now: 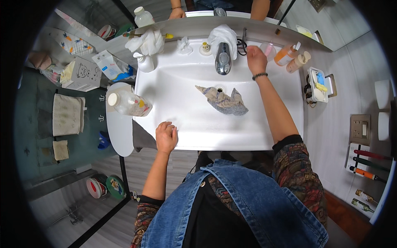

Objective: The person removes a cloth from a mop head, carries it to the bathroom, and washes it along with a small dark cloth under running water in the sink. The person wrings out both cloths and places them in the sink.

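Note:
My left hand rests on the front left rim of a white washbasin, its fingers loosely bent with nothing visible in them. My right hand, a dark bead bracelet at its wrist, is over the back right of the basin. Its fingers are curled and partly hidden, so I cannot tell if they hold anything. Just left of it lie black-handled scissors. A chrome faucet stands nearby, with a crumpled white cloth or tissue behind it. In the basin a beige and grey rag lies crumpled beside the drain.
Along the back right stand an orange pump bottle and a beige bottle. A white pump bottle is back left. A large clear bottle stands at the left edge. A wall soap tray hangs right; a mirror runs behind.

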A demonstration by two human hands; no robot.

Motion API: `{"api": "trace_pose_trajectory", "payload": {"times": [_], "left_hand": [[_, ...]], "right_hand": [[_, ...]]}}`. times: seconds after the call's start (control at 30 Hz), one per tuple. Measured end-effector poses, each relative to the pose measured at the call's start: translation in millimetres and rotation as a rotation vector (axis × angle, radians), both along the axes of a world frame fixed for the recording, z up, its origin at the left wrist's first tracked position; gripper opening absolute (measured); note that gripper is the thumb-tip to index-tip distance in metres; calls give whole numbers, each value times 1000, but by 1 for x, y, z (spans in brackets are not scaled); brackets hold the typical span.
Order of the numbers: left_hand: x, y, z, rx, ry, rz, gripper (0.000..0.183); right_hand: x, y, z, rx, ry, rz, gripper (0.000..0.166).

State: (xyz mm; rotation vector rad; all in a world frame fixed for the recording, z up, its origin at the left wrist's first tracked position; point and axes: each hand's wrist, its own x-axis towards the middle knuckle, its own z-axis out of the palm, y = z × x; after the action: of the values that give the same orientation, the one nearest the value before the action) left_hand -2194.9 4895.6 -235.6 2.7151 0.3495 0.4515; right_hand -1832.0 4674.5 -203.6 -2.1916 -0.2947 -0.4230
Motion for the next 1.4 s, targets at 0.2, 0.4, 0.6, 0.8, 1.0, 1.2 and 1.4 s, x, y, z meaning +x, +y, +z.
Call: {"api": "trace_pose_trajectory", "payload": {"times": [0.2, 0.4, 0.6, 0.8, 1.0, 1.2, 1.4], "left_hand": [[1, 4, 0, -17, -3, -16, 9], [-5, 7, -1, -32, -2, -21, 8], [-2, 5, 3, -56, -23, -9, 8], [-6, 7, 6, -44, -26, 8, 7], [-7, 10, 6, -31, -71, 7, 5], [1, 9, 5, -38, -68, -12, 6], [1, 8, 6, -21, -52, -44, 7]], "right_hand": [[35, 7, 12, -202, -12, -12, 31], [18, 10, 4, -398, 139, 118, 26], [28, 9, 20, -507, 76, 83, 16], [52, 23, 39, -405, -73, 30, 16], [77, 36, 52, -255, -200, -156, 22], [38, 6, 61, 324, -113, -14, 21], [-54, -55, 33, 603, 233, 147, 16]]}}
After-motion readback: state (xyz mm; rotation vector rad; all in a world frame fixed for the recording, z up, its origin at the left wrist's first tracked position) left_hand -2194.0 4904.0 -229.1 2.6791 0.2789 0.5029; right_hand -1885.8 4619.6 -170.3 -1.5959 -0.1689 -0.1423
